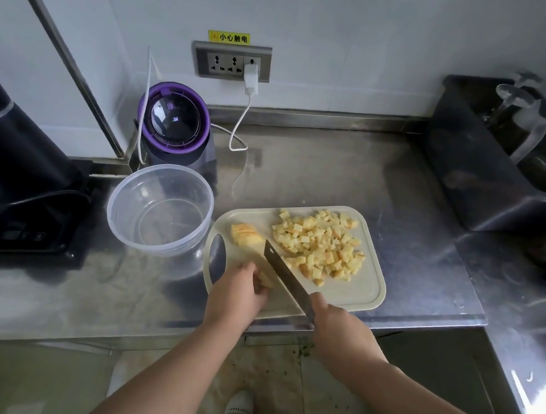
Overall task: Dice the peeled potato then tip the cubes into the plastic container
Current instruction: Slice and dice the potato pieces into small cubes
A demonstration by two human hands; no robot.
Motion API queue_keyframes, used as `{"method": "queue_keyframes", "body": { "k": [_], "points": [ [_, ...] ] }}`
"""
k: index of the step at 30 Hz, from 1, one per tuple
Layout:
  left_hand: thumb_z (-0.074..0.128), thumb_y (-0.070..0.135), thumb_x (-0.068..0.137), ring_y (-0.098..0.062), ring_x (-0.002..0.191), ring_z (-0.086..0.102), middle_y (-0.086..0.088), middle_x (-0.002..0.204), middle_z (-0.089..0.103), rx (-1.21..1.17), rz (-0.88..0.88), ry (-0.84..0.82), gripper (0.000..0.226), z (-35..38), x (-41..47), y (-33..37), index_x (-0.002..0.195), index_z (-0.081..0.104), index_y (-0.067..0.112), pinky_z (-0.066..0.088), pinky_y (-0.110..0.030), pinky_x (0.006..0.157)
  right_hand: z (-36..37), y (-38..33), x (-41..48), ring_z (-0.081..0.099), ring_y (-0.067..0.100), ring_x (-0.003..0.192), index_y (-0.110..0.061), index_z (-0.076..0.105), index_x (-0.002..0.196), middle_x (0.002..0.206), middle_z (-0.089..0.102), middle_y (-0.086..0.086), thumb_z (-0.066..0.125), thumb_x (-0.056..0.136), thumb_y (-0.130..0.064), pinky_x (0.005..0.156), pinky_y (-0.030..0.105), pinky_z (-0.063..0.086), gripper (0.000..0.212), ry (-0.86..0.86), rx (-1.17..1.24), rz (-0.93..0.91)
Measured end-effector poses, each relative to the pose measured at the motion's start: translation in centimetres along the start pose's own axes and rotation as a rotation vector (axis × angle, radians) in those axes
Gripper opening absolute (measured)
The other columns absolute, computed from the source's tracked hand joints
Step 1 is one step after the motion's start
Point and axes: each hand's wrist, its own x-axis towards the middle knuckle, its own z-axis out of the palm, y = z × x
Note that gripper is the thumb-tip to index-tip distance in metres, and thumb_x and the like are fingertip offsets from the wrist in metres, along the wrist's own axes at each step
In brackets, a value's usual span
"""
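Left of the board (366, 289), our plastic container (114, 221) is empty. A sliced potato chunk (246, 235) waits uncut. Our left hand (237, 293) curls its fingers on a potato strip (265, 280) beside the knife (285, 277). The cubes (320, 243) lie piled to the right, and our right hand (336, 326) wraps the handle.

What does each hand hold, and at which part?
The right hand grips the knife by its handle; left hand holds a potato piece from above.
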Motion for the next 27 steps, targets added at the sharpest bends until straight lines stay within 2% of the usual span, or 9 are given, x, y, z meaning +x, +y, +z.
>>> {"method": "queue_keyframes", "body": {
  "k": [4,7,10,13,17,20,23,25,27],
  "points": [
    [0.062,0.041,0.087,-0.013,0.086,0.061,0.007,0.096,0.064,0.025,0.045,0.029,0.028,0.6,1.1,1.3,0.109,0.061,0.024,0.052,-0.028,0.068,-1.3,1.4,0.3,0.062,0.018,0.068,-0.021,0.033,0.123,0.087,0.061,0.003,0.044,0.093,-0.002,0.059,0.032,0.051,0.037,0.032,-0.006,0.007],
    [0.064,0.033,0.088,-0.013,0.091,0.06,0.006,0.098,0.064,-0.005,0.083,0.008,0.026,0.9,1.8,2.1,0.11,0.064,0.021,0.051,-0.029,0.08,-2.2,2.0,0.6,0.063,0.018,0.068,-0.023,0.032,0.123,0.088,0.061,0.003,0.044,0.097,-0.006,0.064,0.035,0.056,0.033,0.062,0.008,0.007],
    [0.068,0.028,0.087,-0.014,0.094,0.063,0.005,0.101,0.067,-0.069,0.057,0.032,0.026,-0.2,1.9,2.0,0.111,0.066,0.018,0.048,-0.026,0.083,-2.6,2.5,0.5,0.064,0.02,0.071,-0.024,0.034,0.12,0.088,0.061,0.002,0.041,0.1,-0.011,0.068,0.038,0.058,0.025,0.064,-0.001,-0.014],
    [0.069,0.022,0.086,-0.021,0.093,0.063,0.002,0.093,0.064,-0.079,0.05,0.107,0.025,-2.5,2.5,0.9,0.109,0.067,0.014,0.047,-0.036,0.094,-2.3,2.7,0.3,0.064,0.021,0.074,-0.024,0.035,0.12,0.091,0.062,0.003,0.039,0.101,-0.013,0.066,0.036,0.055,0.022,0.033,-0.038,-0.073],
    [0.063,0.011,0.088,-0.026,0.094,0.061,-0.007,0.108,0.06,-0.018,0.077,0.187,0.025,-5.1,3.7,-0.6,0.113,0.065,0.011,0.049,-0.038,0.081,-1.5,2.6,0.4,0.055,0.01,0.07,-0.031,0.039,0.114,0.085,0.056,-0.004,0.039,0.101,-0.012,0.059,0.024,0.046,0.023,-0.042,-0.05,-0.124],
    [0.061,0.013,0.09,-0.026,0.097,0.06,-0.004,0.117,0.054,0.14,0.125,0.164,0.032,-5.3,4.3,-0.9,0.122,0.063,0.018,0.047,-0.037,0.078,-1.5,2.6,1.1,0.061,0.015,0.075,-0.028,0.039,0.115,0.089,0.06,0.0,0.042,0.098,-0.007,0.065,0.031,0.055,0.027,-0.052,-0.063,-0.085],
    [0.061,0.011,0.089,-0.028,0.098,0.059,-0.003,0.121,0.053,0.227,0.172,0.142,0.039,-4.6,4.4,-1.3,0.126,0.061,0.022,0.051,-0.039,0.075,-1.8,2.9,2.0,0.061,0.018,0.074,-0.023,0.036,0.121,0.09,0.059,0.003,0.042,0.097,-0.007,0.056,0.029,0.048,0.03,-0.043,-0.077,-0.057],
    [0.064,0.008,0.085,-0.03,0.091,0.061,-0.003,0.12,0.055,0.296,0.192,0.139,0.043,-4.2,4.4,-1.5,0.126,0.061,0.021,0.054,-0.04,0.068,-2.0,3.0,2.3,0.062,0.019,0.077,-0.022,0.035,0.124,0.092,0.059,0.003,0.042,0.098,-0.009,0.059,0.03,0.048,0.03,-0.054,-0.089,-0.058],
    [0.077,0.002,0.069,-0.029,0.076,0.063,-0.006,0.11,0.06,0.415,0.259,0.13,0.052,-4.0,4.3,-1.7,0.119,0.067,0.016,0.053,-0.035,0.053,-2.1,3.1,2.4,0.064,0.019,0.081,-0.022,0.035,0.125,0.096,0.06,0.004,0.043,0.098,-0.011,0.067,0.034,0.054,0.03,-0.064,-0.094,-0.057]
  ]
}}
